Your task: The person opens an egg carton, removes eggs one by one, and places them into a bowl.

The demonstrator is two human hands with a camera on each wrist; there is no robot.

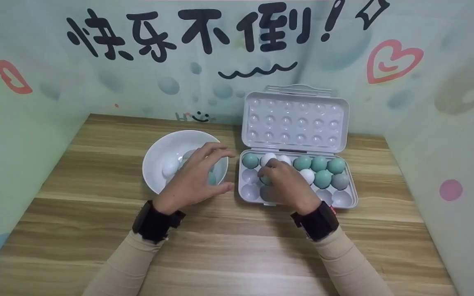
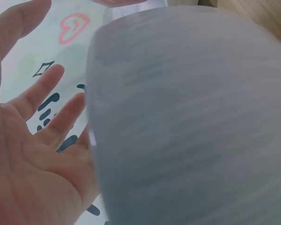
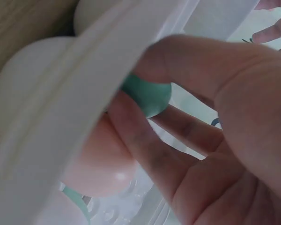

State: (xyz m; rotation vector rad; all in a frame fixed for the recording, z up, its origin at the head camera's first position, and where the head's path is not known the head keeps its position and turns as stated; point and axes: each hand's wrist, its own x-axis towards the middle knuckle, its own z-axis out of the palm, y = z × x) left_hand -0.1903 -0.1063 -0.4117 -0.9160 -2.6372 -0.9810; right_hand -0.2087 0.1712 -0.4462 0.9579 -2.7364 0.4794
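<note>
My right hand (image 1: pixel 290 183) pinches a green egg (image 3: pixel 152 96) between thumb and fingers, low over the middle row of a lidded egg box (image 1: pixel 352 195). In the head view the hand covers part of this egg. Several green and white eggs and one greyish egg (image 1: pixel 340 181) sit in the box's back and middle rows. My left hand (image 1: pixel 191 174) is spread above the right side of a white bowl (image 1: pixel 151 164), thumb apart from the fingers, holding nothing. A white egg (image 1: pixel 170 167) and a green egg (image 1: pixel 212 178) show in the bowl, others partly hidden.
The box's lid (image 1: pixel 294 142) stands raised behind the tray. Wooden table (image 1: pixel 237 255) extends in front of both containers. A printed cloth (image 1: pixel 204 90) hangs along the back, with similar walls at both sides.
</note>
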